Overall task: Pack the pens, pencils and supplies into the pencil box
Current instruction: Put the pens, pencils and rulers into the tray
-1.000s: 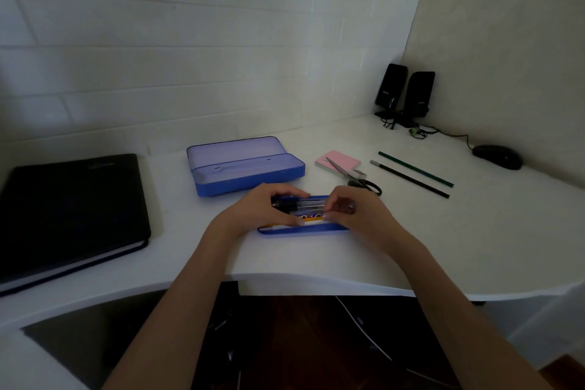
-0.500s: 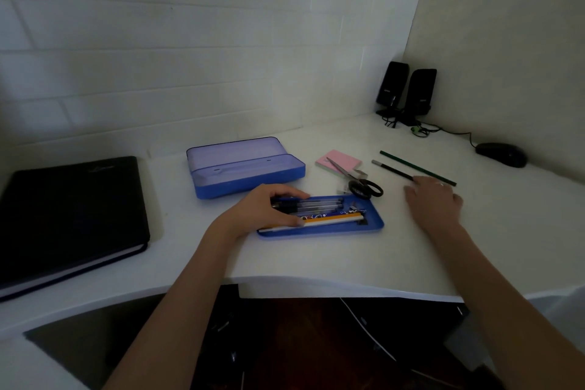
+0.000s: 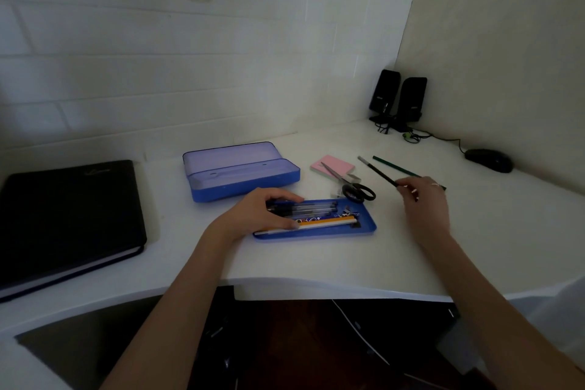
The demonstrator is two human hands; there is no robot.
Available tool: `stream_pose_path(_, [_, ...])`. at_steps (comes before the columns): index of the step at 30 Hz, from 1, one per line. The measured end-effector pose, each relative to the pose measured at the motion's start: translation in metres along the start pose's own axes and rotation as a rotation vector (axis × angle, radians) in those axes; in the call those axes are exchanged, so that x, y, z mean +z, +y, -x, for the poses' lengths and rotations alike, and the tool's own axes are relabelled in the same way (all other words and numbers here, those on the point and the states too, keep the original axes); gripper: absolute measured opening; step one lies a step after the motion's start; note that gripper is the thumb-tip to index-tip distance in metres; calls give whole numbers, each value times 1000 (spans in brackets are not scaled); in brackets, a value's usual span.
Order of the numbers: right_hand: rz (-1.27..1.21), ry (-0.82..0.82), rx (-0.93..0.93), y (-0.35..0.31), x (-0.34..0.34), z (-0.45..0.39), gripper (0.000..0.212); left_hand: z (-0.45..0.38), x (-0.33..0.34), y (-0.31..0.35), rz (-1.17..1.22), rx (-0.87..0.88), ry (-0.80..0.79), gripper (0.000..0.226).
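Note:
A shallow blue tray point(image 3: 367, 228) lies near the desk's front edge, holding several clear pens point(image 3: 313, 208) and an orange pencil point(image 3: 329, 222). My left hand point(image 3: 262, 212) rests over the tray's left end, fingers on the pens. My right hand point(image 3: 424, 203) is to the right of the tray, pinching the near end of a black pencil point(image 3: 376, 171) that points up and left. A green pencil point(image 3: 395, 165) lies just behind it on the desk. The open blue pencil box point(image 3: 243, 180) sits behind the tray.
Black-handled scissors point(image 3: 354, 188) lie across a pink sticky-note pad point(image 3: 332, 165) behind the tray. A black notebook point(image 3: 66, 215) lies at the left. Two black speakers point(image 3: 399, 101) stand in the corner, and a black mouse point(image 3: 489, 160) sits at the right wall.
My right hand left the tray, moved right to the pencils and has lifted the black pencil by its near end. My left hand stayed on the pens.

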State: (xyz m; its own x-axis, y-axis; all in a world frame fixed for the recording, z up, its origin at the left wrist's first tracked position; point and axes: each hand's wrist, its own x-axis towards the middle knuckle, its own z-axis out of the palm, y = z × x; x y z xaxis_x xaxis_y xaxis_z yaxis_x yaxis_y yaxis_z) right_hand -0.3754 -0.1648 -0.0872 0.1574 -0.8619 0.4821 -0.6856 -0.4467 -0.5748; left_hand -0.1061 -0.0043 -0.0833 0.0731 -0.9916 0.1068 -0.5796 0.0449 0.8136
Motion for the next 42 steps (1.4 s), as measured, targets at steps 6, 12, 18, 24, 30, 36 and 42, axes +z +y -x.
stream_pose_path(6, [-223,-124,-304,-35,-10,42,20,1,0,1,-1,0,0,48])
stream_pose_path(12, [-192,-417,-512,-57,-6,50,19,2,0,0,21,8,12,48])
stream_pose_path(18, [-176,-549,-457,-64,-3,52,19,1,1,-1,7,0,15,49])
stream_pose_path(24, [-250,-599,-346,-83,1,54,14,2,0,2,21,5,14,48])
stream_pose_path(30, [-253,-657,-338,-98,15,58,10,2,0,1,12,27,21,45])
stream_pose_path(36, [-293,-712,-305,-108,24,61,10,2,1,1,20,33,28,44])
stream_pose_path(42, [-319,-673,-303,-105,24,59,14,3,1,3,16,34,29,43])
